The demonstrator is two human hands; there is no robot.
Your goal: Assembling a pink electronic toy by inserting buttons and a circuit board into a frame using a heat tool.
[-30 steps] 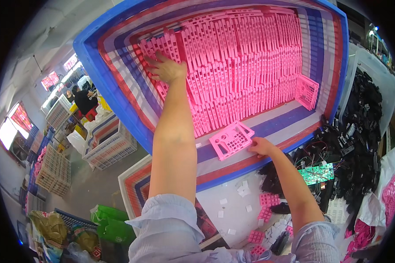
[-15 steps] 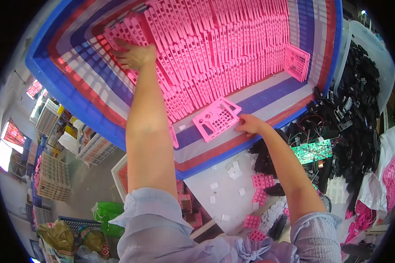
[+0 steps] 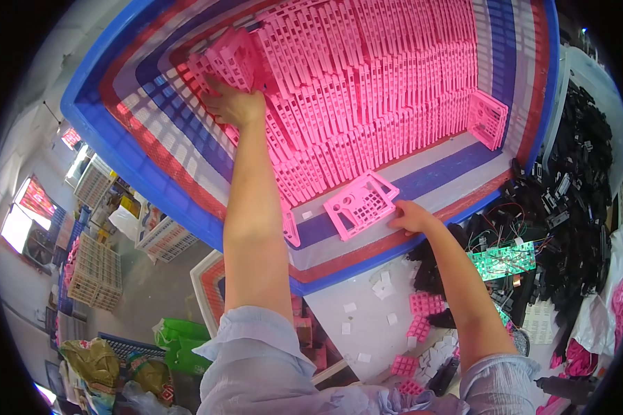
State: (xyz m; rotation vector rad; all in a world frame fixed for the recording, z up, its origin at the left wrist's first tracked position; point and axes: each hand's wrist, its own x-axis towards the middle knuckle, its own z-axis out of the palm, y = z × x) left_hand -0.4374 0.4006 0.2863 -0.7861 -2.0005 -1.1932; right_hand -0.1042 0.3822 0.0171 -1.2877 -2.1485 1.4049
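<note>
A big blue-rimmed crate (image 3: 152,196) lined with red, white and blue striped sheet holds packed rows of pink plastic panels (image 3: 367,90) with grid-like openings. Reaching to the far left end of the rows, my left hand (image 3: 235,106) closes around a leaning bunch of panels (image 3: 232,59); part of its grip is hidden. My right hand (image 3: 414,218) is at the near side of the crate, its fingers pinching the right corner of a pink panel (image 3: 360,205). This panel is tilted over the striped lining, apart from the rows.
Another pink panel (image 3: 488,119) leans against the crate's right wall. To the right lie a heap of black plastic parts (image 3: 567,173) and a lit green circuit board (image 3: 503,261) with wires. Below are pink button pads (image 3: 426,303) on a white surface (image 3: 332,304); a green bag (image 3: 180,339) is lower left.
The whole view has shifted, so the scene sits lower and further right. The bunch of panels by my left hand stands out more from the row. My right hand keeps its panel.
</note>
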